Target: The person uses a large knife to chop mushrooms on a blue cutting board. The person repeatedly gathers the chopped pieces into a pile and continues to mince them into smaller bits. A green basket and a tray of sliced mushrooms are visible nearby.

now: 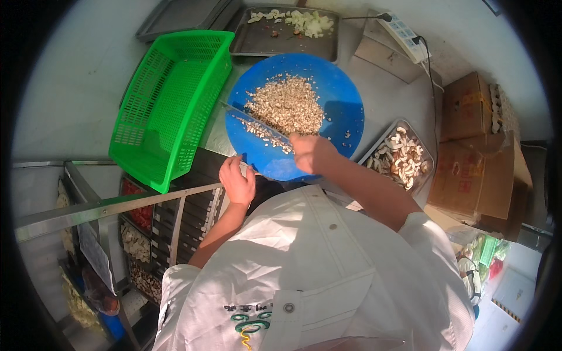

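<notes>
My right hand (pixel 312 151) grips a knife (pixel 259 123) by its handle, which my fingers hide. The blade reaches up and left across a round blue cutting board (pixel 344 87). Beyond the blade lies a heap of finely chopped mushroom pieces (pixel 285 103); a thin strip of the same pieces (pixel 268 137) lies on the near side. At the board's near left edge is my left hand (pixel 237 180), thumb and fingers apart around a pale edge, with no tool in it. A metal table (pixel 382 105) bears the board.
An empty green plastic basket (pixel 175 96) tilts at left. Behind the board sits a metal tray (pixel 272 44) with pale chopped vegetables. Sliced mushrooms (pixel 401 160) fill a container at right, near cardboard boxes (pixel 470 175). A power strip (pixel 404 37) and a metal rack (pixel 175 197) flank the table.
</notes>
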Demonstrator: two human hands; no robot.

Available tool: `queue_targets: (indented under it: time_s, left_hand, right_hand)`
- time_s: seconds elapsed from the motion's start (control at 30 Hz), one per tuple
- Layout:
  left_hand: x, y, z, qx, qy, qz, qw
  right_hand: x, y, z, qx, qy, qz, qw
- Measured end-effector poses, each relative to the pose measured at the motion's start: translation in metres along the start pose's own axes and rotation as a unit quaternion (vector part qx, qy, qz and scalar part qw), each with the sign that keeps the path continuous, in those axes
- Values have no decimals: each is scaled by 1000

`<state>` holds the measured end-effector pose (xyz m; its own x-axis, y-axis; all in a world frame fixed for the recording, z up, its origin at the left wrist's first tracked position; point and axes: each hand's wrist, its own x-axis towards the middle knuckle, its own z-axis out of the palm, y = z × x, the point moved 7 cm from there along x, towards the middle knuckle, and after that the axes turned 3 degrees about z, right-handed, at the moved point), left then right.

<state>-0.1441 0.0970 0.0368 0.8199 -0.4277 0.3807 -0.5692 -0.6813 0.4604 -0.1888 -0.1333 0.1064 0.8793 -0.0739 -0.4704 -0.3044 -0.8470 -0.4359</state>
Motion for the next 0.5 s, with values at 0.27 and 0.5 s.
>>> queue_targets:
  time_s: [0.27, 0.5]
  left_hand:
    - [13, 17, -2, 34, -8, 47, 998]
    - [16, 9, 5, 55, -26, 24, 998]
  right_hand:
    - [3, 8, 3, -14, -10, 16, 1000]
    - [0, 1, 4, -3, -40, 28, 999]
